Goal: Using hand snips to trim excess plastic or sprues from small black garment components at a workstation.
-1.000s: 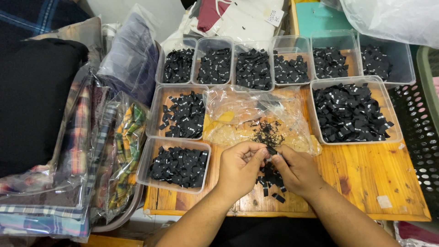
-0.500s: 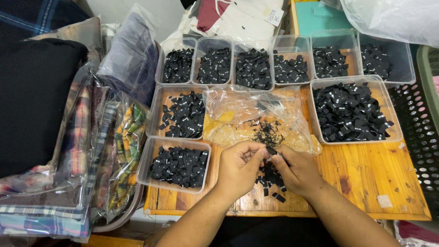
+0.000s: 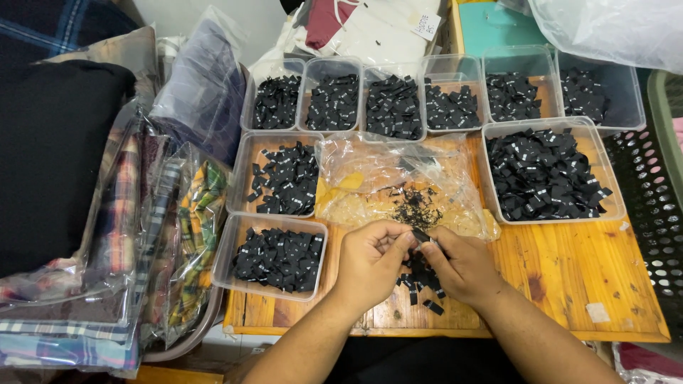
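My left hand [image 3: 370, 259] and my right hand [image 3: 461, 264] meet over the front of a wooden table [image 3: 569, 274]. Together their fingertips pinch one small black fabric label [image 3: 421, 235]. A loose heap of the same black labels [image 3: 421, 274] lies on the wood just under and between both hands. Right behind the hands lies a crumpled clear plastic bag [image 3: 388, 181] with black scraps [image 3: 416, 206] on it.
Clear plastic tubs of black labels ring the work spot: one at front left [image 3: 274, 256], one behind it [image 3: 284, 178], a large one at right [image 3: 548, 174], several along the back [image 3: 391, 103]. Bagged folded clothes [image 3: 153, 235] are stacked at left. A black mesh basket [image 3: 658, 213] stands at right.
Both hands stay at the same spot over the label heap; only the fingers have shifted slightly on the label they pinch.
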